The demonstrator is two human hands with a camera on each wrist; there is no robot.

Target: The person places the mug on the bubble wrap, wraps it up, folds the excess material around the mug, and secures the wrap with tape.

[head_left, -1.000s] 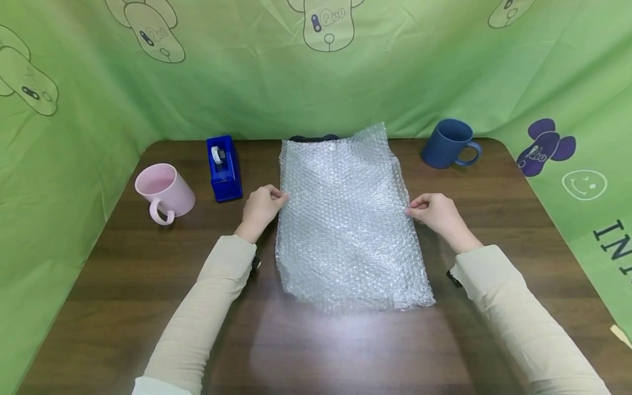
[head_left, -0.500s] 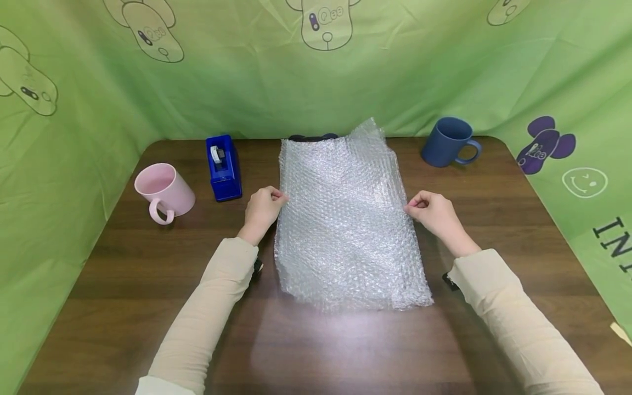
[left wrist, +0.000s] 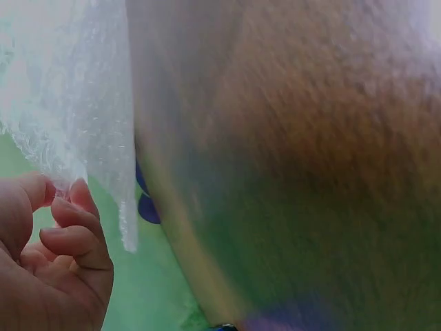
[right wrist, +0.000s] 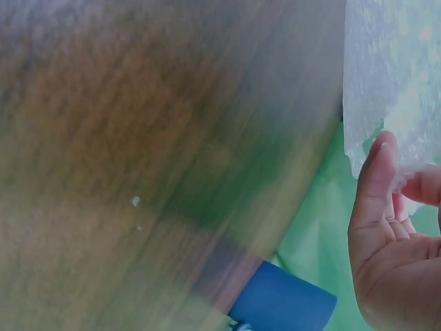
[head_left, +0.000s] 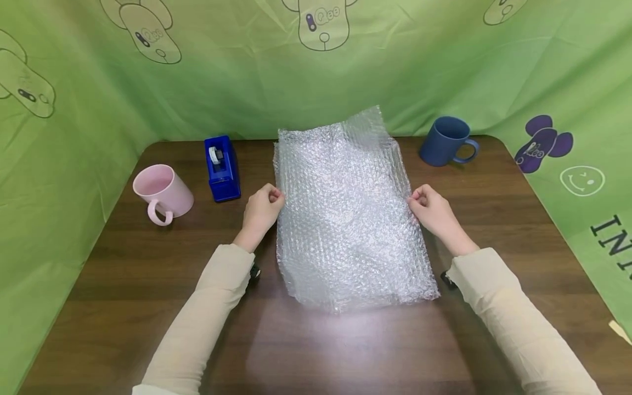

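Observation:
A clear sheet of bubble wrap (head_left: 345, 219) spans the middle of the wooden table, its far right corner sticking up. My left hand (head_left: 263, 211) pinches its left edge between thumb and fingers, and the left wrist view shows that hand (left wrist: 58, 241) with the wrap (left wrist: 76, 89) hanging from the pinch. On the opposite edge, my right hand (head_left: 432, 213) pinches the wrap too. The right wrist view shows the thumb and a finger of this hand (right wrist: 396, 241) on the film (right wrist: 393, 83).
A pink mug (head_left: 165, 191) and a blue tape dispenser (head_left: 223, 169) stand left of the wrap. At the back right is a dark blue mug (head_left: 446, 142). Green printed cloth (head_left: 237, 77) borders the wooden table (head_left: 148, 285) at the back and sides.
The bubble wrap's far edge has risen and moved back, covering the dark shape seen behind it before. Its near right corner has shifted slightly right. Both hands keep their pinch.

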